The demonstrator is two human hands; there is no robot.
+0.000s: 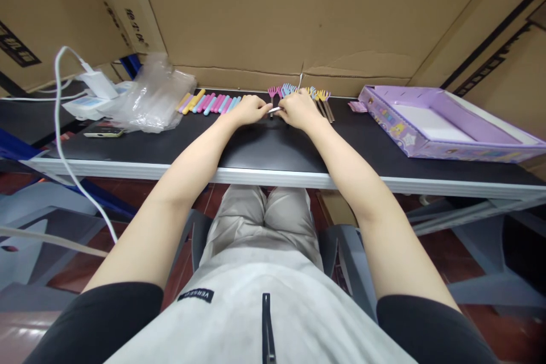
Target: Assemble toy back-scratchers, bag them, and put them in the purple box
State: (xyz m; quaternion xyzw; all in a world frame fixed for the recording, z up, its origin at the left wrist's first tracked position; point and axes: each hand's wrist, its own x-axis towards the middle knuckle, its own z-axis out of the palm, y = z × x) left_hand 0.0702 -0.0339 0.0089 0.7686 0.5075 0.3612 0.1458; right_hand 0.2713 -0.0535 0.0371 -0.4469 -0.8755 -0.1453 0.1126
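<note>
At upper centre of the frame, left hand (251,109) and right hand (300,110) meet on the black worktop (273,151). Their fingertips pinch a thin silvery stick (275,109), apparently fine aligning work. Pastel plastic sleeves (211,103) lie left of them, small colourful forks (321,94) just behind.

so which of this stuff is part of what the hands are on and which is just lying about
In hand: left hand, right hand, small pale piece pinched between them, coloured forks just behind, row of coloured sticks beside them.
Lying about: plastic bags, white charger with cable, phone, purple box.
</note>
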